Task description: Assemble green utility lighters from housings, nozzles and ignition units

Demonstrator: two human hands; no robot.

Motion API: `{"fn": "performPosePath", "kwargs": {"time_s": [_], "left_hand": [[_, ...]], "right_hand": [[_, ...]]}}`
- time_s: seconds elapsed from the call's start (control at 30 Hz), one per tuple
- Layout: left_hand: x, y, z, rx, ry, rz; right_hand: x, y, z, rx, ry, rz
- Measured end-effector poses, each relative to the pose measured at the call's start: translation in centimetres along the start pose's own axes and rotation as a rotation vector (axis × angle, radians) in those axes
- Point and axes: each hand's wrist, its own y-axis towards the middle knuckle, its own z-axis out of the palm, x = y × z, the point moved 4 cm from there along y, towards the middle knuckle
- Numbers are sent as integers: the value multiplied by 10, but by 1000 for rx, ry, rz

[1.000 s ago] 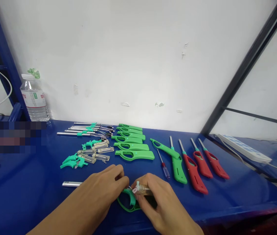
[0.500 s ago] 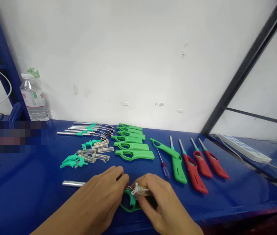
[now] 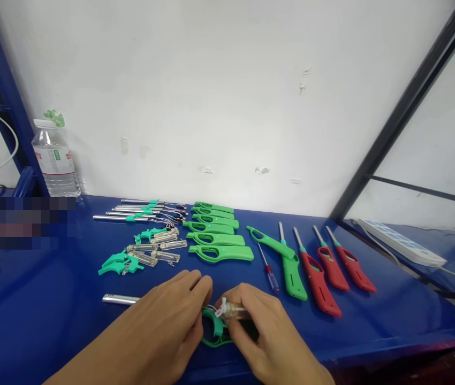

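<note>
Near the table's front edge, my left hand point(image 3: 171, 318) is closed on the front of a green lighter casing point(image 3: 211, 344). A metal lighter tube point(image 3: 121, 299) sticks out to its left. Between the thumb and fingers of my right hand point(image 3: 265, 331) is a clear fuel tank point(image 3: 235, 311) with a pale valve end pointing left, just above the casing. A teal trigger point(image 3: 217, 323) sits in the casing's loop, with thin wires beside it. My fingers and palms hide the casing's two ends.
Metal tubes with wires point(image 3: 131, 218), clear fuel tanks point(image 3: 166, 256) and teal triggers point(image 3: 119, 263) lie at left. Green casing halves point(image 3: 223, 253) are lined up mid-table. Rightward are a screwdriver point(image 3: 271, 278), a green lighter point(image 3: 294, 278), red lighters point(image 3: 321, 289) and a power strip point(image 3: 402, 243). A bottle point(image 3: 57, 160) stands back left.
My left hand has shifted very slightly, so a little more of the wires and trigger shows. The fuel tank stays in my right hand at nearly the same spot.
</note>
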Motion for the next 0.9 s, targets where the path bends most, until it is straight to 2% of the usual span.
{"fn": "performPosePath", "kwargs": {"time_s": [0.13, 0.43, 0.5, 0.67, 0.9], "left_hand": [[0, -3, 3, -28, -6, 17], [-3, 8, 2, 151, 108, -2], [-3, 6, 0, 110, 110, -4], [-2, -4, -11, -107, -10, -11], [12, -5, 6, -174, -132, -31]], "right_hand": [[2, 1, 0, 0, 7, -8], [3, 0, -1, 6, 1, -3], [3, 0, 0, 12, -1, 7], [2, 1, 0, 15, -6, 22], [3, -1, 0, 17, -13, 13]]}}
